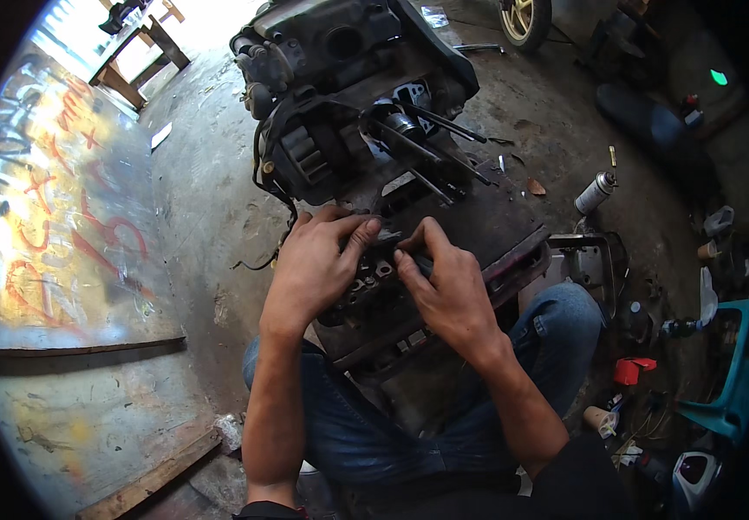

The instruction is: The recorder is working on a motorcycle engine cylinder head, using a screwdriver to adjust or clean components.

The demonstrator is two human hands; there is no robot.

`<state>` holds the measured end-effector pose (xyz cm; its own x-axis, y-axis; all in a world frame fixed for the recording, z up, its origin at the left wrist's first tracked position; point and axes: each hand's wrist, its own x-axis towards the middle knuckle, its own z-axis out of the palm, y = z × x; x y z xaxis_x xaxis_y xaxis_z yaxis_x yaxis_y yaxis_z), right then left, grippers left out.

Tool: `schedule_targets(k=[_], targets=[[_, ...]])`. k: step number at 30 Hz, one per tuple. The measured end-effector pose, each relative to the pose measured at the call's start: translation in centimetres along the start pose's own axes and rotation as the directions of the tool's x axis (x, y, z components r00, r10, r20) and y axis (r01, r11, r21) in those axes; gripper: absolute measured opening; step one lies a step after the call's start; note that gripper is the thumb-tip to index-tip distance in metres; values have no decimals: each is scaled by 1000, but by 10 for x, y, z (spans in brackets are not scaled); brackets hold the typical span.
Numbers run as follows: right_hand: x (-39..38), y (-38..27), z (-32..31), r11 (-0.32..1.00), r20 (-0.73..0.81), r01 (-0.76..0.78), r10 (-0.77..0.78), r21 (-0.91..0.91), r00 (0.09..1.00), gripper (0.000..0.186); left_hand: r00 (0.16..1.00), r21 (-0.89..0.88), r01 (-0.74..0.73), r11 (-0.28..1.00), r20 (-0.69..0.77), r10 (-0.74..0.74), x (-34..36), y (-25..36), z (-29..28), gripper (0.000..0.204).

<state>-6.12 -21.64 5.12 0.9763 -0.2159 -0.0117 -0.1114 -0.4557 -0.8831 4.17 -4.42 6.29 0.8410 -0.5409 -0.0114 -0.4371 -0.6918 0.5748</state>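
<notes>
Between my knees, on a dark, grimy workbench top (487, 238), lies a dark metal engine part (373, 276) with several small shiny round fittings. My left hand (318, 260) is closed over its far left side, thumb pressed against the curled fingers. From the right, my right hand (448, 290) pinches thumb and forefinger together at the part's edge; what they hold is too small and dark to make out. Just beyond my hands stands a motorcycle engine block (322, 52), with a bare piston (402, 127) and several long studs (446, 121) sticking out toward me.
A spray can (595, 192) stands on the floor to the right. Past it are a dark motorcycle seat (652, 130), a red box (633, 371), a teal plastic chair (734, 373) and a paper cup (598, 420). A paint-marked board (71, 225) takes up the left side.
</notes>
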Motion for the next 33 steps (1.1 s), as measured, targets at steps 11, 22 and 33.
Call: schedule_targets(k=[11, 22, 33], targets=[[2, -4, 13, 992, -84, -49, 39, -114, 996, 23, 1000, 21, 10, 1000, 6, -10, 5, 6, 1, 43], [0, -23, -4, 972, -58, -152, 144, -181, 988, 27, 1000, 73, -20, 997, 10, 20, 4, 7, 5, 41], [6, -16, 2, 971, -38, -197, 193, -133, 980, 28, 999, -16, 28, 999, 31, -27, 6, 6, -1, 41]])
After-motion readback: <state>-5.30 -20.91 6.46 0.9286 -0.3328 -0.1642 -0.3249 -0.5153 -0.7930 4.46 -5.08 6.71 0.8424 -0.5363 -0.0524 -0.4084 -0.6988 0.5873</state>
